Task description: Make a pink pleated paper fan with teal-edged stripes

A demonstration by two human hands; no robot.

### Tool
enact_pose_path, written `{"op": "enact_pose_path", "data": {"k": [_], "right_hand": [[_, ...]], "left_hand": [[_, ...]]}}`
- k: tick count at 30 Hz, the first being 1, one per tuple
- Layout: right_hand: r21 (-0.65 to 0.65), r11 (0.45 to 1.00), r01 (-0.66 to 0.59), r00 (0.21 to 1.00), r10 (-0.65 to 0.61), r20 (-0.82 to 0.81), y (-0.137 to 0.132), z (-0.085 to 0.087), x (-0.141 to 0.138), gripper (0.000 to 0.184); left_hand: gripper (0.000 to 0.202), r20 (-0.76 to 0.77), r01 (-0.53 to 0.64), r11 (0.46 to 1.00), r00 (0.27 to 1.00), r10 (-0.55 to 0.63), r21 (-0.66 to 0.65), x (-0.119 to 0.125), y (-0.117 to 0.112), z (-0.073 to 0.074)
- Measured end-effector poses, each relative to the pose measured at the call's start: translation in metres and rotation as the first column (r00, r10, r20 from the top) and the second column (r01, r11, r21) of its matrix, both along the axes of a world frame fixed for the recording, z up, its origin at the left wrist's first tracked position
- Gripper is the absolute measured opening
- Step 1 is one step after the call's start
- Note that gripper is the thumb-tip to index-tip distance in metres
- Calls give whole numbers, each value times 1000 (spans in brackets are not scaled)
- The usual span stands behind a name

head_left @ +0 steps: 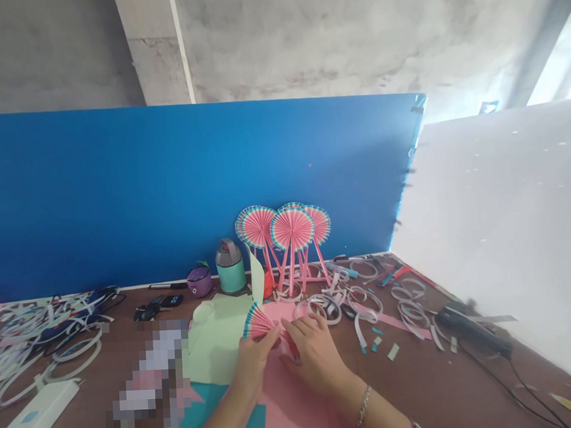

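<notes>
A small pleated paper fan, pink with a blue and pale striped edge, is partly spread between my hands. My left hand pinches its folds near the narrow end, thumb on top. My right hand bends its fingers over the lower end of the fan, beside a pink-red piece that they partly hide. Both hands are above pink paper. Behind them several round pink paper fans on pink stick handles lean upright against the blue partition.
Pale green sheets and a teal sheet lie left of the hands. White strip coils and a black corded tool are on the right. A teal-grey pot, a purple container and a power strip stand leftward.
</notes>
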State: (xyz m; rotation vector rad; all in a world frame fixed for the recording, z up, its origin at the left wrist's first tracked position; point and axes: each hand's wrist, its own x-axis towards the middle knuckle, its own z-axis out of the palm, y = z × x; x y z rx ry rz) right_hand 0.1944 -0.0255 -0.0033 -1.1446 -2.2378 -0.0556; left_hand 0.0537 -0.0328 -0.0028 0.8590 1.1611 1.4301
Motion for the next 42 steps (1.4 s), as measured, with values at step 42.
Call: {"op": "enact_pose_path", "data": {"k": [42], "right_hand": [[-11, 1000, -3, 997, 4, 81, 9, 0, 5, 29]], "left_hand": [[26, 153, 44, 999, 987, -48, 25, -11, 8, -4]]}}
